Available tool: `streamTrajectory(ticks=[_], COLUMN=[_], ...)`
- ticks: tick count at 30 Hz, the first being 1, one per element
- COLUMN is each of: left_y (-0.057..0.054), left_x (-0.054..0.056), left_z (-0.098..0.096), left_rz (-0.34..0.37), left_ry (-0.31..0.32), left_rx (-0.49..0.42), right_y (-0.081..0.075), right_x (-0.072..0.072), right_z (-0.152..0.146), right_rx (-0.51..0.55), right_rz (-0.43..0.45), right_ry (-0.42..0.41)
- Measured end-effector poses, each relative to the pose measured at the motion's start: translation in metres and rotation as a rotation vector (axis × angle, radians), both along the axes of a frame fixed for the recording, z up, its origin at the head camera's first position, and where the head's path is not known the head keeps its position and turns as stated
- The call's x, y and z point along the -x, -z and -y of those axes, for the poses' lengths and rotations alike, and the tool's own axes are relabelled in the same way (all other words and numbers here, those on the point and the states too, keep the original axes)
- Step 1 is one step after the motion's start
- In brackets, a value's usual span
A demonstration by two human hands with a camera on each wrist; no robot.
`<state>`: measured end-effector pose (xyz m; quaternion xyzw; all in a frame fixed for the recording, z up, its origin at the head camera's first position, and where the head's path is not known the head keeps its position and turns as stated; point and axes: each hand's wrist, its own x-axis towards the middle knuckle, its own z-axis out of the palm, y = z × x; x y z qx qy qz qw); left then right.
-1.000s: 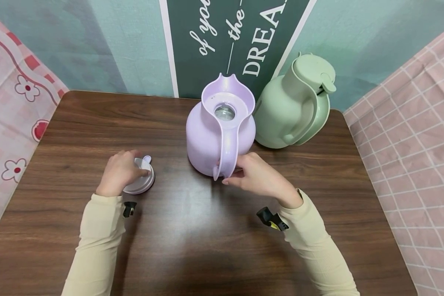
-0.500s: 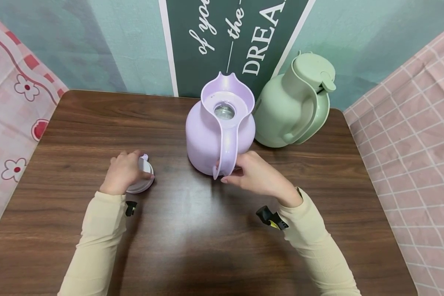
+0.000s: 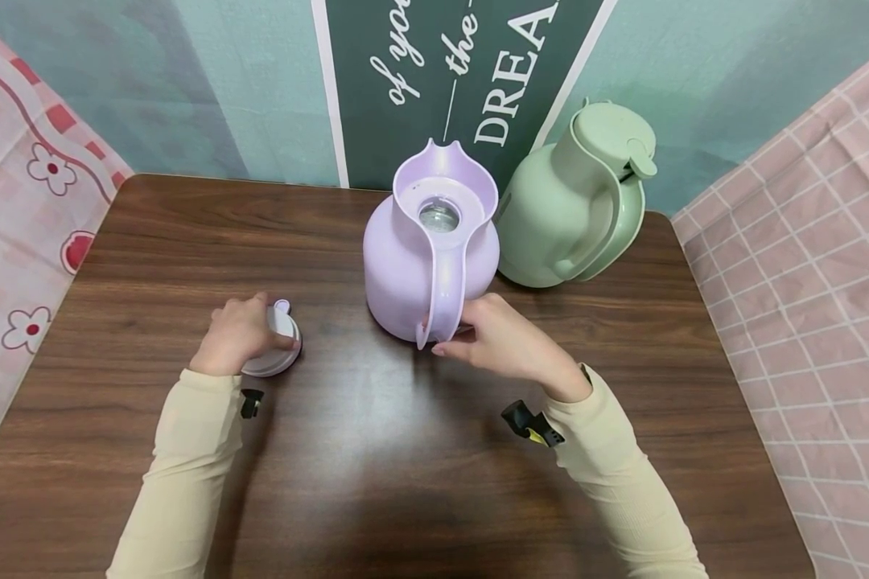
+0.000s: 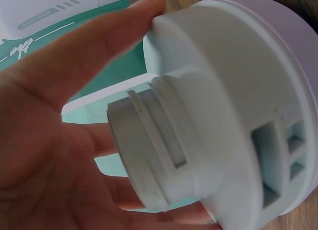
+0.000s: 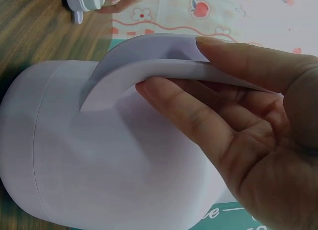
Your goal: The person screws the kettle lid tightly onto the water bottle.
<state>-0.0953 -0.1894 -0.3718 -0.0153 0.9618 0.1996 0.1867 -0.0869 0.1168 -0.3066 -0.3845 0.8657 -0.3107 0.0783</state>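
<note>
the lilac jug point(image 3: 394, 277) stands upright at the table's point(image 3: 376, 482) far middle, best steadied lightly so its base sits flat; its long axis is vertical, spout point(image 3: 443, 157) far, handle point(image 3: 447, 289) near. the right hand point(image 3: 503, 338) pinches the handle low. the left hand point(image 3: 233, 334), at left, grips the lid's point(image 3: 269, 368) rim, tab far, threaded plug point(image 4: 149, 145) facing the palm; a rim hold should spare the plug.

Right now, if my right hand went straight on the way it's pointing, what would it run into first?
Most likely the body of the purple jug: your right hand grips the jug's handle, and the body sits just beyond, though the gap is hard to judge.
</note>
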Motion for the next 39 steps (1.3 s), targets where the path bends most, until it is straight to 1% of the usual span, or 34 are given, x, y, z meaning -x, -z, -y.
streamTrajectory(ticks=[3, 6, 9, 14, 20, 25, 28, 32, 35, 39], left_y=[-0.001, -0.001, -0.002, -0.002, -0.002, -0.003, -0.009, -0.021, -0.032, -0.048], left_x=[0.001, 0.002, 0.001, 0.001, 0.001, 0.0, -0.001, -0.003, -0.004, -0.004], left_z=[0.0, -0.001, -0.001, 0.0, 0.002, 0.003, 0.003, 0.003, 0.002, 0.0], left_rz=[0.002, 0.016, 0.005, -0.043, -0.093, -0.167, -0.198, -0.201, -0.212, -0.268], left_ry=[0.003, -0.008, -0.013, -0.019, -0.063, -0.092, -0.103, -0.11, -0.092, -0.059], left_rx=[0.002, 0.004, 0.001, -0.022, -0.083, -0.133, -0.159, -0.196, -0.212, -0.217], right_y=[0.0, 0.001, 0.001, 0.002, 0.002, 0.002, 0.002, 0.001, 0.001, 0.0], right_x=[0.0, 0.0, 0.0, 0.001, 0.0, 0.001, 0.0, 0.001, 0.001, 0.001], right_z=[0.0, 0.0, -0.001, -0.001, -0.002, -0.001, -0.001, 0.0, 0.0, 0.001], right_rx=[-0.001, 0.0, 0.0, 0.007, 0.011, 0.011, 0.011, 0.005, -0.004, -0.017], right_rz=[0.004, 0.009, 0.01, 0.002, -0.005, -0.007, -0.007, -0.01, -0.014, -0.021], right_ry=[0.003, 0.004, 0.003, 0.0, -0.005, -0.009, -0.009, -0.006, -0.004, -0.003])
